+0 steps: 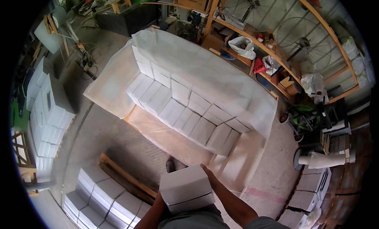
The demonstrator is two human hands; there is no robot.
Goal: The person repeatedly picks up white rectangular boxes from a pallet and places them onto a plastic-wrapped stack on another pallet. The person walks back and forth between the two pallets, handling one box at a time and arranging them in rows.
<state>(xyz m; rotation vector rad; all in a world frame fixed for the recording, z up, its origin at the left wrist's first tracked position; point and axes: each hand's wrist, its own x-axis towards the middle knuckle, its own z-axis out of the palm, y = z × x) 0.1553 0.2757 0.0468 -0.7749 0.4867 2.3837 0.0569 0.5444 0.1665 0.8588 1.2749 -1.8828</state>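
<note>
A white box [184, 182] with a dark band across its near side is held in front of my body, gripped from both sides. My right hand [207, 173] presses on its far right edge, fingers partly out of sight. At its left side is my left hand [158, 198], mostly hidden by the box. Ahead stands a row of similar white boxes [173, 110] on a pallet-like base lined with plastic sheeting [158, 128]. The sheeting also drapes over the taller boxes behind the front row.
Another stack of white boxes [108, 197] stands near left beside a wooden beam [128, 177]. More boxes [49, 110] are stacked at far left. Wooden shelving [256, 43] and large fans [302, 41] line the far right. Grey bundles [308, 189] stand near right. My shoe [170, 166] shows on the floor.
</note>
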